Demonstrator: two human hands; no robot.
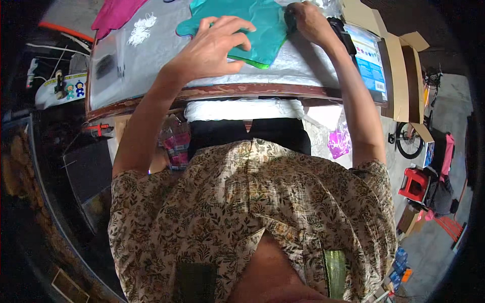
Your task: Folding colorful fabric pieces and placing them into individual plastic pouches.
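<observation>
Table [252, 90]: wood-rimmed, worn along the near edge, its top covered in pale, wrinkled sheeting; a person in a leaf-patterned shirt [242, 192] works at the near edge.

Cardboard box [397, 73]: flaps raised, standing along the table's right edge.

Teal piece [270, 38]: flat, glossy, with rounded lobes, lying toward the middle of the tabletop, well apart from the left edge; a bright green layer [260, 65] shows under its nearest corner.

Package [371, 63]: blue and white, lying along the right edge and reaching toward the near right corner.

Magenta piece [116, 15]: soft-looking, by the left edge, on the far side, partly out of view.

White skein [245, 109]: bundled strands, just below the middle of the near edge, in front of black trousers.

Left hand [214, 48]: over the near left part of the teal piece, back upward, fingers curved and spread, thumb apart; I cannot tell whether the tips touch.

Right hand [310, 22]: at the teal piece's right side, fingers bent and drawn together, pinching a small dark piece [290, 19]; whether that belongs to the teal one, I cannot tell.

White loops [143, 29]: thin, loosely heaped, near the left edge, between it and the teal piece.
</observation>
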